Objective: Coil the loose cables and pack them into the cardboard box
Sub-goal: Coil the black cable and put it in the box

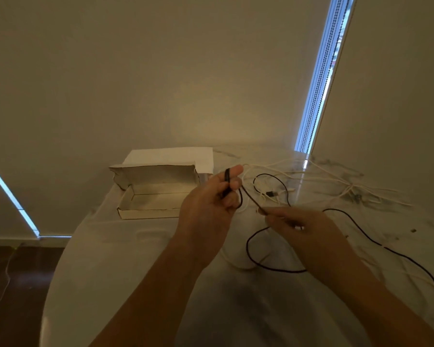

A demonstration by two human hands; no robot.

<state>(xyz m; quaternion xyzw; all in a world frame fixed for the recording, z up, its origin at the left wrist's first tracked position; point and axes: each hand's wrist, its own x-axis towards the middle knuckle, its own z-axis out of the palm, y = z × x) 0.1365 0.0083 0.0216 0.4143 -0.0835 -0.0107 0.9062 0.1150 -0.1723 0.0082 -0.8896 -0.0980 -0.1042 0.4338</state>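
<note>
The left hand (pixel 208 204) pinched a first loop of black cable (pixel 261 265); the right hand's (pixel 301 231) grip pinched its run. Slack crossed white cables (pixel 336 182) on the surface (pixel 135 259), so winding risked snagging them. The box (pixel 150 196) lay open, empty.

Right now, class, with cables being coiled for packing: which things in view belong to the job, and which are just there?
Part of the job:
- black cable, held by left hand and right hand
- white cables, loose
- cardboard box, open

Just there:
- table
- window blind
- wooden floor
</note>
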